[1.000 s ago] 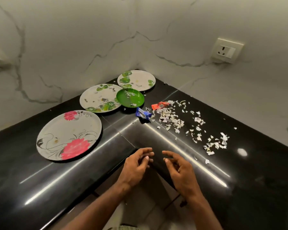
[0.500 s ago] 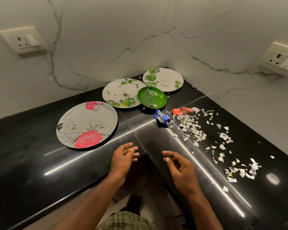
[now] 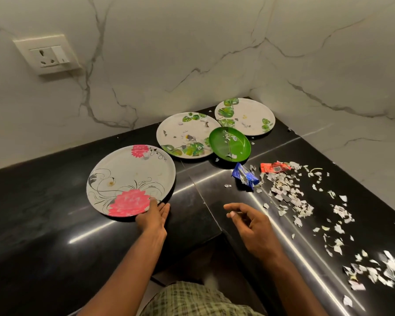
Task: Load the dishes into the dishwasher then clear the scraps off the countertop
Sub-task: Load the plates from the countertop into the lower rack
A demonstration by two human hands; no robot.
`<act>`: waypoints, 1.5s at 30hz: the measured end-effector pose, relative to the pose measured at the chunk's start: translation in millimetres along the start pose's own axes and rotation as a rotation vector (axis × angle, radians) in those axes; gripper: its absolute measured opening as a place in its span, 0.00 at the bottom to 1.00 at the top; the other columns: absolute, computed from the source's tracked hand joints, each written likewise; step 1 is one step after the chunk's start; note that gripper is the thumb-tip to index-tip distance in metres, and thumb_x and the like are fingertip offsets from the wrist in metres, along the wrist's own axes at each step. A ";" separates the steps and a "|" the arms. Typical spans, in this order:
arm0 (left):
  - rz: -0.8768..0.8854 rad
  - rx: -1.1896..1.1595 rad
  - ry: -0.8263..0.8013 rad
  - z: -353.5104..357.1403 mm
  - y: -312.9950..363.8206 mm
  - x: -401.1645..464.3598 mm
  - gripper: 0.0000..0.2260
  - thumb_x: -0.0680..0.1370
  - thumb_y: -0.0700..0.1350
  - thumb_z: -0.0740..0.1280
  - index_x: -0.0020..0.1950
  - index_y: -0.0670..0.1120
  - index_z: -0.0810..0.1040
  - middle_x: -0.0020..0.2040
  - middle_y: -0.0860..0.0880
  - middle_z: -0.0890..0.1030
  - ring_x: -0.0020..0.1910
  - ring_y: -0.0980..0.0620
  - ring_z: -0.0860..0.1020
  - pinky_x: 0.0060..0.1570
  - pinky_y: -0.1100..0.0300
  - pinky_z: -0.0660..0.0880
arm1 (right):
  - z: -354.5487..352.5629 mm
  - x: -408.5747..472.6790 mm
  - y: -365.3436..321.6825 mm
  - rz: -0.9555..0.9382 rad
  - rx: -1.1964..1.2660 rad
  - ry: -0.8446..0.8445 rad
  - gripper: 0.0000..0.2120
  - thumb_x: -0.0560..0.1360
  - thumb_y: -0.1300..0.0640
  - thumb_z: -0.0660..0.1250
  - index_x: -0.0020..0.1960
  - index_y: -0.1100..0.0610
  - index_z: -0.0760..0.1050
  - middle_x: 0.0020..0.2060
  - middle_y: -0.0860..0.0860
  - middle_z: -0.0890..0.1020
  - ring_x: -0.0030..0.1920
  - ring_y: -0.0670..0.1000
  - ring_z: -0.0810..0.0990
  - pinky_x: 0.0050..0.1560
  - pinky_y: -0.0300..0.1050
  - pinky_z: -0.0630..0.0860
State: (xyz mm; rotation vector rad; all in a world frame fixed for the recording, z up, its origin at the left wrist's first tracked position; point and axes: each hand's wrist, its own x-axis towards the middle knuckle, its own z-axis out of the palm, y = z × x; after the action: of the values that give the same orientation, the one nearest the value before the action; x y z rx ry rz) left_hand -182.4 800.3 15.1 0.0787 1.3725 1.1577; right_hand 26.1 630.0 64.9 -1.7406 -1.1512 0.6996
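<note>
On the far left, a wall socket (image 3: 46, 55) is seen above the black table (image 3: 32, 224). The pink-flowered plate (image 3: 130, 179) is touched at its near rim by the left hand (image 3: 153, 216), its grip spread, fingers straight. Two leaf-patterned plates (image 3: 185, 135) (image 3: 245, 116) and a green bowl (image 3: 229, 144) are set behind. The right hand (image 3: 249, 221) is held above the table, grip loosely curled, nothing pinched. A blue wrapper (image 3: 245, 176), a red wrapper (image 3: 274, 167) and paper scraps (image 3: 292, 197) are strewn rightward.
</note>
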 end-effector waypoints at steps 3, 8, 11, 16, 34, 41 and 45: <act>0.059 -0.080 0.045 0.2 -4.2 5.2 0.17 0.80 0.35 0.71 0.68 0.35 0.74 0.53 0.37 0.84 0.47 0.43 0.87 0.47 0.53 0.86 | 2.1 2.7 2.2 0.005 0.011 -0.017 0.15 0.82 0.61 0.70 0.58 0.41 0.84 0.45 0.44 0.87 0.49 0.49 0.86 0.53 0.50 0.82; 0.282 -0.208 0.114 2.1 12.3 -3.2 0.08 0.77 0.32 0.70 0.50 0.43 0.76 0.48 0.48 0.83 0.49 0.51 0.84 0.51 0.50 0.84 | -0.4 -0.9 5.4 0.032 0.013 0.004 0.14 0.82 0.61 0.70 0.57 0.42 0.85 0.47 0.43 0.87 0.51 0.46 0.86 0.55 0.52 0.83; 0.459 -0.117 0.107 -10.9 28.2 -1.1 0.08 0.76 0.34 0.69 0.49 0.45 0.76 0.43 0.50 0.81 0.41 0.58 0.84 0.45 0.54 0.85 | -1.9 -4.1 6.2 0.035 0.013 0.016 0.14 0.82 0.61 0.70 0.57 0.42 0.85 0.48 0.40 0.87 0.53 0.46 0.86 0.56 0.52 0.83; 0.867 0.347 0.117 -33.5 55.3 -19.7 0.15 0.74 0.45 0.72 0.38 0.53 0.64 0.34 0.53 0.70 0.32 0.52 0.70 0.33 0.56 0.71 | -4.3 -13.1 6.2 0.048 -0.002 0.022 0.14 0.82 0.62 0.69 0.57 0.43 0.85 0.48 0.37 0.86 0.53 0.42 0.85 0.54 0.43 0.82; 1.885 0.515 -0.749 81.2 48.6 -91.8 0.16 0.84 0.35 0.67 0.72 0.40 0.74 0.65 0.39 0.81 0.61 0.35 0.83 0.48 0.39 0.85 | -29.4 -42.6 18.7 0.163 0.060 0.192 0.16 0.82 0.64 0.69 0.58 0.44 0.85 0.52 0.41 0.88 0.55 0.43 0.86 0.60 0.48 0.83; 1.357 0.382 -0.766 115.6 43.3 -107.0 0.19 0.85 0.46 0.67 0.71 0.36 0.77 0.60 0.35 0.83 0.58 0.39 0.84 0.52 0.51 0.84 | -49.6 -43.3 18.4 0.214 0.065 0.411 0.13 0.84 0.60 0.68 0.63 0.45 0.83 0.55 0.36 0.86 0.59 0.40 0.84 0.64 0.50 0.81; 0.941 0.383 -0.815 124.9 19.7 -125.5 0.14 0.83 0.43 0.69 0.69 0.43 0.80 0.59 0.46 0.85 0.60 0.52 0.83 0.57 0.61 0.82 | -65.8 -40.9 9.0 0.229 0.315 0.671 0.13 0.87 0.49 0.61 0.68 0.48 0.79 0.56 0.46 0.87 0.58 0.48 0.86 0.63 0.53 0.82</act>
State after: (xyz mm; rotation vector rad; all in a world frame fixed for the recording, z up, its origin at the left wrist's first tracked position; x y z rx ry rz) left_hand -68.8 796.0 152.3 1.4330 0.7603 1.3428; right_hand 67.3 566.6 84.1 -1.6540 -0.3662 0.3499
